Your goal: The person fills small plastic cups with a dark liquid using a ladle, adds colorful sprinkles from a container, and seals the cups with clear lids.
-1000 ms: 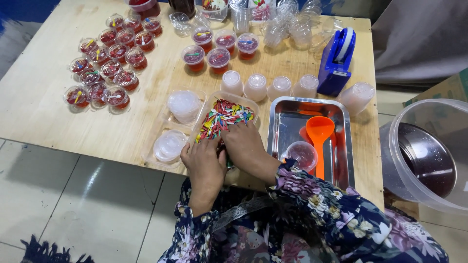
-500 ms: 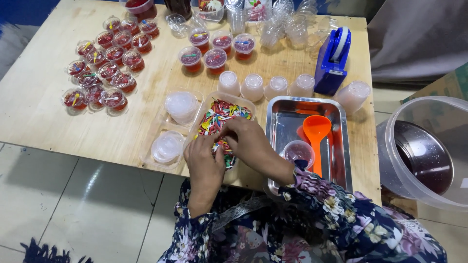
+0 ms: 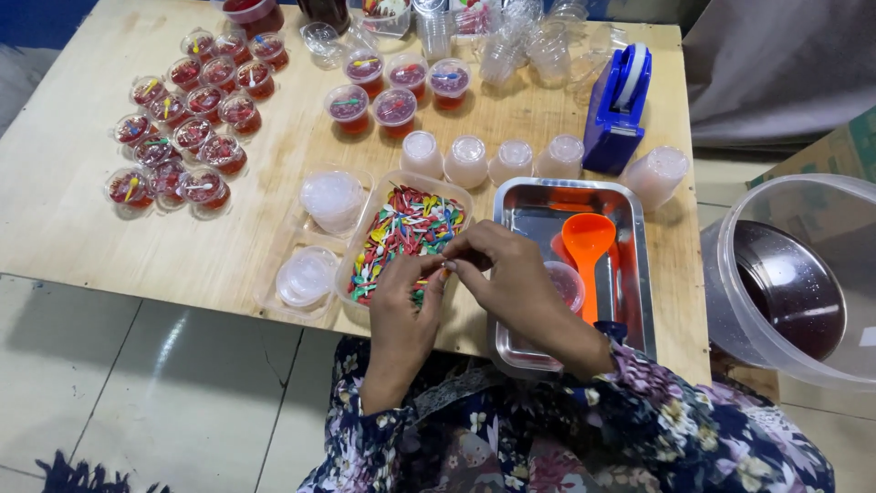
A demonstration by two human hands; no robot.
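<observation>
Both hands meet over the near end of a clear tray of small coloured plastic spoons [image 3: 406,233], which sits directly under the fingers so a piece can be picked without reaching. The left hand [image 3: 401,306] has its fingers curled together, tips pinched at the tray's edge; the right hand [image 3: 511,283] has thumb and forefinger closed toward the left fingertips. The two seem to share one tiny spoon, though it is too small to make out for certain. Just to the right of the right hand lies a steel tray [image 3: 534,205] on the wooden surface [image 3: 91,246], holding one orange scoop [image 3: 587,246] and one small cup of red jelly [image 3: 566,285] partly behind the wrist, kept in the pan likely to catch drips. Left of the left hand stand two stacks of clear lids [image 3: 319,237] in their own holder. Beyond the fingertips are four upturned empty cups in a row [image 3: 491,160], a fifth lying tilted further right, then five filled cups [image 3: 394,89], and far left a cluster of about fourteen lidded filled cups [image 3: 182,137]. A blue tape dispenser [image 3: 619,110] stands beyond the steel tray, and one large tub [image 3: 785,283] sits off the surface at the far right.
</observation>
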